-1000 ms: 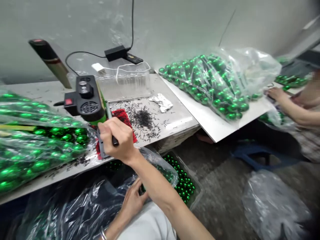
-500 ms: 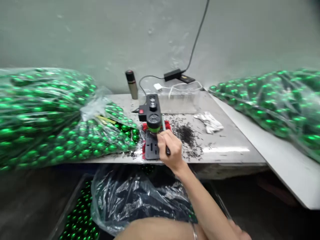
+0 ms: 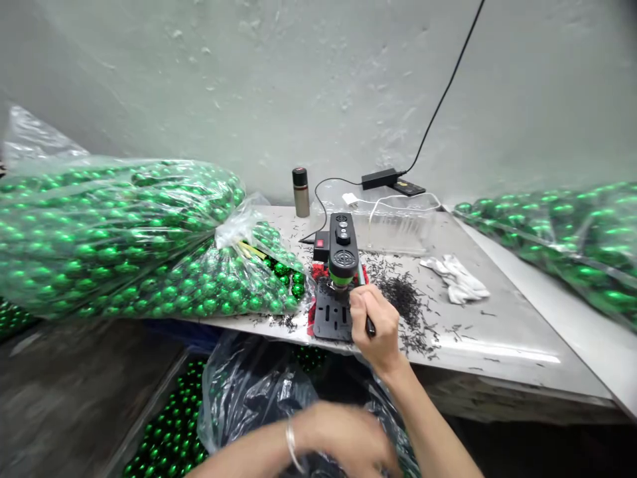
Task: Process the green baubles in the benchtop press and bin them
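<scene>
Motion blurs the left grip (image 3: pixel 355 438) (fingers indistinct); the picture's right edge crops a ball-filled bag (image 3: pixel 562 232).

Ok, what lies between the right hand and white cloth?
Scattered black bits on the tabletop lie between the right hand and white cloth, in the head view.

Looks out from head height, forward and down over the tabletop (image 3: pixel 512 332) to the wall (image 3: pixel 298 99) behind. Faces the black device (image 3: pixel 343 245) almost squarely, from close above. Takes in a wide sweep, from the left bag (image 3: pixel 109 232) across to the right bag (image 3: pixel 562 232), and down to the floor (image 3: pixel 50 378) at lower left.
</scene>
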Motion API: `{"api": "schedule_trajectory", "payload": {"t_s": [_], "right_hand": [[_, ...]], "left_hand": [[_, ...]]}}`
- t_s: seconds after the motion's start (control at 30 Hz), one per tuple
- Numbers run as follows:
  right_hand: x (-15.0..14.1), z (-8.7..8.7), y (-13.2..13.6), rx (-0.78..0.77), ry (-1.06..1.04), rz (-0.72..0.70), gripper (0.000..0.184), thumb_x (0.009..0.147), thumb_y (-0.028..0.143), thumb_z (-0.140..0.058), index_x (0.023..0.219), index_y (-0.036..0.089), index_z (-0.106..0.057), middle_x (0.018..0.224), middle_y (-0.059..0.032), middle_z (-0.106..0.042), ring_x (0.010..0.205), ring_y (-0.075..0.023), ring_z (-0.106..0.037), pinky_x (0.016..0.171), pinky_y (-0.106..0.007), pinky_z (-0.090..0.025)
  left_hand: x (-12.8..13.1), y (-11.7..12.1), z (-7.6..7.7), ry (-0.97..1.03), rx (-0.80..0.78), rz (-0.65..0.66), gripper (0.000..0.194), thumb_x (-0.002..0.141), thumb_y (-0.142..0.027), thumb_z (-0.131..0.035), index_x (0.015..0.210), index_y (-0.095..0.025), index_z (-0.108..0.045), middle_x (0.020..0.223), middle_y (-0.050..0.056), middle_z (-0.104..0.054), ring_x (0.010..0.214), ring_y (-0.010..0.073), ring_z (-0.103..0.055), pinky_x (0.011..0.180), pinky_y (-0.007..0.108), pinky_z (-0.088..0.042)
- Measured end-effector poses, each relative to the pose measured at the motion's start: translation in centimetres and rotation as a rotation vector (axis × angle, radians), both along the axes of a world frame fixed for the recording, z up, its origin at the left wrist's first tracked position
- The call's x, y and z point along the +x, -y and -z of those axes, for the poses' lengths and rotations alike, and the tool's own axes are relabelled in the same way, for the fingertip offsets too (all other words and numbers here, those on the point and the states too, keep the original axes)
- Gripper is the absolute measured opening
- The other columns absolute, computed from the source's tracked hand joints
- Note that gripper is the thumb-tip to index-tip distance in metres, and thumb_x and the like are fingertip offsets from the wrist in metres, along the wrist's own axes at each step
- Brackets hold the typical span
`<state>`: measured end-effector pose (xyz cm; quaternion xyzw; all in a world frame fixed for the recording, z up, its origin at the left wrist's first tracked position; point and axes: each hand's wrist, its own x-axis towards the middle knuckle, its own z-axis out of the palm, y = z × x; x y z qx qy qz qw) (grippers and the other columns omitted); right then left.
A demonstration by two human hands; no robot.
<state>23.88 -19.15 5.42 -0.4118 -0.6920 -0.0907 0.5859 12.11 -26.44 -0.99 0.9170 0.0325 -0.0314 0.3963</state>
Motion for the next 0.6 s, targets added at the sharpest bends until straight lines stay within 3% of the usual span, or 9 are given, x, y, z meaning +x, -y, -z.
{"api": "schedule_trajectory", "payload": {"t_s": [0.03, 0.13, 0.2, 0.27, 0.33, 0.43, 0.5, 0.6], "right_hand": [[0.0, 0.0, 0.0, 0.0, -0.003, 0.004, 0.021, 0.092, 0.007, -0.045, 0.077, 0.02, -0.049, 0.07, -0.0012, -0.053, 0.064, -0.0133, -0.051, 0.06, -0.026, -0.043], [-0.2, 0.1, 0.0, 0.008, -0.025, 0.01, 0.021, 0.092, 0.007, -0.044, 0.076, 0.021, -0.049, 0.07, -0.001, -0.052, 0.065, -0.0136, -0.052, 0.059, -0.026, -0.043], [-0.2, 0.1, 0.0, 0.016, -0.037, 0.011, 0.022, 0.092, 0.007, -0.043, 0.076, 0.021, -0.049, 0.069, -0.0006, -0.051, 0.065, -0.0136, -0.051, 0.059, -0.027, -0.043], [-0.3, 0.1, 0.0, 0.008, -0.045, 0.012, 0.023, 0.092, 0.007, -0.043, 0.075, 0.021, -0.049, 0.069, -0.0005, -0.051, 0.065, -0.0135, -0.051, 0.059, -0.027, -0.042], [-0.3, 0.1, 0.1, -0.01, -0.048, 0.012, 0.023, 0.092, 0.007, -0.043, 0.075, 0.021, -0.05, 0.069, -0.0005, -0.051, 0.065, -0.0134, -0.051, 0.059, -0.027, -0.042], [-0.2, 0.3, 0.2, -0.023, -0.046, 0.013, 0.022, 0.092, 0.007, -0.044, 0.075, 0.02, -0.05, 0.069, -0.0005, -0.051, 0.064, -0.0133, -0.051, 0.059, -0.027, -0.042], [-0.2, 0.5, 0.2, -0.02, -0.045, 0.014, 0.022, 0.092, 0.007, -0.044, 0.075, 0.021, -0.05, 0.068, -0.0006, -0.051, 0.064, -0.0132, -0.05, 0.058, -0.027, -0.042], [-0.3, 0.7, 0.2, -0.014, -0.045, 0.012, 0.023, 0.092, 0.006, -0.044, 0.076, 0.021, -0.049, 0.068, -0.0004, -0.05, 0.065, -0.0132, -0.05, 0.058, -0.027, -0.041]], "left_hand": [[-1.0, -3.1, -0.3, 0.029, 0.025, -0.1, 0.016, 0.095, -0.036, -0.059, 0.1, -0.028, -0.072, 0.102, 0.006, -0.072, 0.089, 0.021, -0.067, 0.074, 0.031, -0.054], [-4.5, -11.6, -1.8, 0.233, 0.257, -0.881, 0.025, 0.096, -0.032, -0.054, 0.085, -0.024, -0.074, 0.083, 0.006, -0.072, 0.077, 0.0218, -0.067, 0.072, 0.031, -0.051], [-6.2, -15.5, -2.3, 0.234, 0.441, -1.143, 0.021, 0.095, -0.028, -0.054, 0.093, -0.021, -0.073, 0.092, 0.01, -0.072, 0.086, 0.0241, -0.068, 0.078, 0.033, -0.051], [-6.9, -17.7, -1.9, 0.085, 0.576, -1.199, 0.012, 0.088, -0.026, -0.065, 0.095, -0.018, -0.071, 0.093, 0.013, -0.072, 0.09, 0.0279, -0.068, 0.08, 0.036, -0.051], [-6.8, -18.6, -1.0, -0.05, 0.641, -1.176, 0.011, 0.081, -0.023, -0.073, 0.09, -0.016, -0.07, 0.088, 0.014, -0.072, 0.091, 0.0306, -0.068, 0.082, 0.037, -0.05], [-6.3, -18.8, 0.2, -0.012, 0.593, -1.189, 0.013, 0.079, -0.02, -0.074, 0.09, -0.017, -0.07, 0.087, 0.013, -0.073, 0.092, 0.0309, -0.068, 0.084, 0.038, -0.049], [-6.4, -18.7, 0.3, 0.152, 0.407, -1.261, 0.02, 0.081, -0.025, -0.072, 0.101, -0.019, -0.07, 0.089, 0.01, -0.073, 0.089, 0.0287, -0.069, 0.082, 0.036, -0.049], [-7.3, -18.2, -0.5, 0.439, -0.145, -1.328, 0.039, 0.085, -0.039, -0.067, 0.117, -0.019, -0.067, 0.089, 0.006, -0.073, 0.081, 0.0226, -0.07, 0.074, 0.032, -0.052]]}}
